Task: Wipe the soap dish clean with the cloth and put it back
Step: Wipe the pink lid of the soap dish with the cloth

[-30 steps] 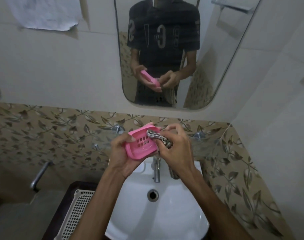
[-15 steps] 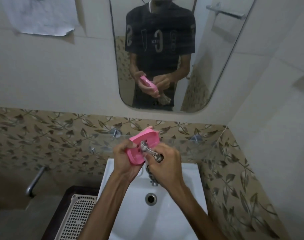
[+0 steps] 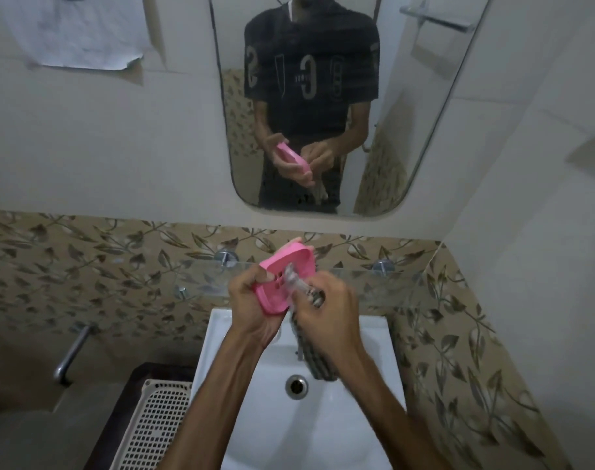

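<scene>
The left hand [image 3: 255,308] grips the pink soap dish [image 3: 282,278], tilted; the right hand [image 3: 326,310] beside it pinches the cloth [image 3: 311,347] against its inside. The cloth's tail hangs below both hands over the sink [image 3: 357,418].

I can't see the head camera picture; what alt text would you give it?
Over a white sink, a person's left hand holds a pink soap dish while the right hand rubs a patterned cloth inside it. A wall mirror above reflects them; a white basket sits lower left.
</scene>
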